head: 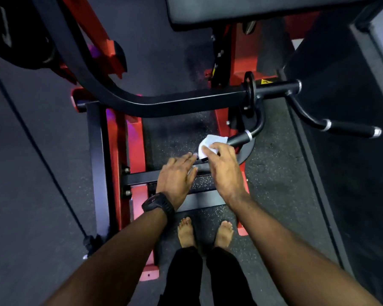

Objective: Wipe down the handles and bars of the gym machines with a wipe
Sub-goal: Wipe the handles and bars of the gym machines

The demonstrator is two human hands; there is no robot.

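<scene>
white wipe (pixel 211 144) laid over black handle (pixel 238 139) at frame centre, gripped by curled fingers of right hand (pixel 224 168), left hand (pixel 177 175) held alongside, fingers straight, black watch (pixel 157 204) worn at wrist

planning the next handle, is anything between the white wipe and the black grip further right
Nothing visible does. The white wipe, held by the right hand on the near black handle, has only open air toward the silver-capped black grip; the left hand sits on the opposite side.

Handle (pixel 239 139) tip under wipe (pixel 210 143), R hand (pixel 223 166); pad (pixel 252 12) past top edge.
</scene>
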